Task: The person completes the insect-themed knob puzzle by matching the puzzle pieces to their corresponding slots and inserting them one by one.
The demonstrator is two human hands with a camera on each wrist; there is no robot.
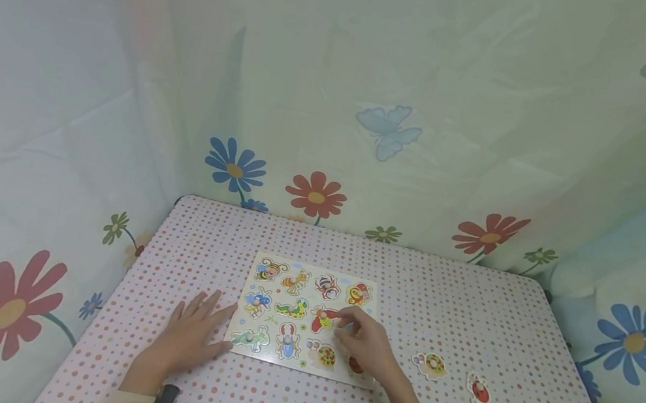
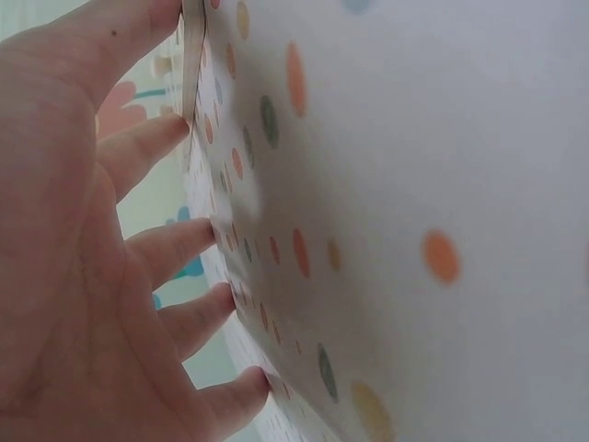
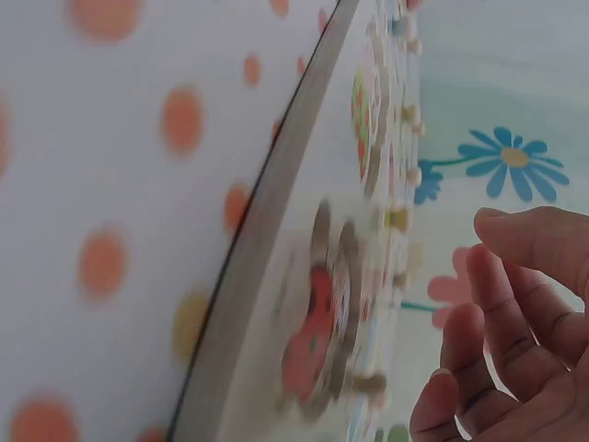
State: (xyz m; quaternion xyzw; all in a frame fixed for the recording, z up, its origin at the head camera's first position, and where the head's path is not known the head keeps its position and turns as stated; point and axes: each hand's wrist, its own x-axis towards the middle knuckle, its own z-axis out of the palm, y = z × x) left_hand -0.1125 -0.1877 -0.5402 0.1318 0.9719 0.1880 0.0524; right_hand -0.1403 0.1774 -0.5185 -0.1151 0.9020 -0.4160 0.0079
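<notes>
A wooden insect puzzle board (image 1: 305, 372) lies on the table, with knobbed pieces in several of its places. My left hand (image 1: 187, 335) rests at its left side, fingers spread; in the left wrist view, thumb and fingertips (image 2: 147, 152) meet the board edge and tablecloth. Over the board's right part hovers my right hand (image 1: 367, 344), loosely curled beside the red winged insect piece (image 1: 322, 320). The right wrist view shows nothing between its thumb and fingers. A snail piece (image 1: 430, 365) and a ladybug piece (image 1: 479, 390) lie on the table right of the board.
A dotted cloth covers the table (image 1: 522, 334). Hanging sheets (image 1: 310, 95) printed with flowers and butterflies stand close behind it and at both sides. Dark straps (image 1: 166, 400) sit at both wrists.
</notes>
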